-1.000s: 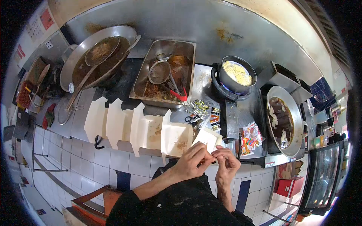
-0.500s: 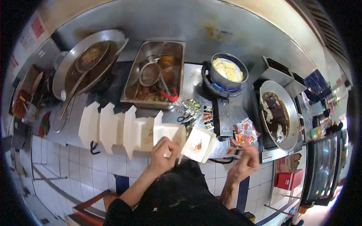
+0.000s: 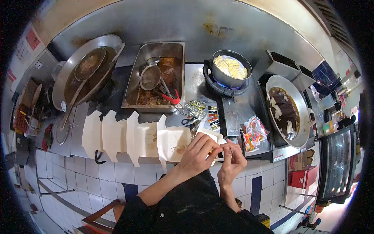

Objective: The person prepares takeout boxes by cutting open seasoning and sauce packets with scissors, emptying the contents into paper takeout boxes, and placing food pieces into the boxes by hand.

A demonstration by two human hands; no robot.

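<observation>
My left hand (image 3: 198, 154) and my right hand (image 3: 230, 160) meet over the rightmost white paper box (image 3: 212, 134). Fingertips of both pinch a small seasoning sachet, mostly hidden between them; only a bit of orange shows. That box is largely covered by my hands. To its left stands a row of several open white boxes, the closest one (image 3: 177, 136) with reddish-brown powder on its bottom. Beyond my hands lie black-and-orange sachets (image 3: 213, 117), silver sachets (image 3: 195, 109) and black-handled scissors (image 3: 188, 121).
Red-and-white packets (image 3: 254, 134) lie on the right. A pot of noodles (image 3: 232, 68) sits over a blue flame. Behind the boxes is a steel tray (image 3: 128, 99) with a strainer and red-handled tongs. Large woks of dark oil stand left (image 3: 58, 84) and right (image 3: 302, 136).
My right hand has moved left from beside the packets, bringing the small sachet. My left hand has moved right from the neighbouring box to meet it, and both now pinch it.
</observation>
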